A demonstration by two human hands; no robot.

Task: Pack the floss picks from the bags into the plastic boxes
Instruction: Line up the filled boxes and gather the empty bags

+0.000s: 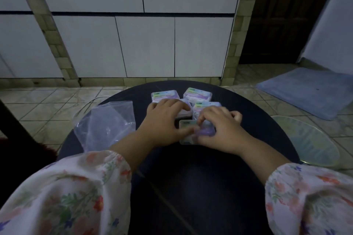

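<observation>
Both hands work at the middle of the round dark table (191, 187). My left hand (162, 126) lies fingers spread over one plastic box (184, 113), thumb reaching to the near box (188, 131). My right hand (217, 129) has fingers curled on that near box, pinching at its top; exact grip is blurred. Three more closed boxes sit just beyond: far left (165, 95), far right (197, 94), and one (207, 105) touching my right fingers. Clear empty-looking bags (107, 124) lie left of the hands. Floral sleeves (66, 196) cover both forearms. No loose floss picks can be made out.
</observation>
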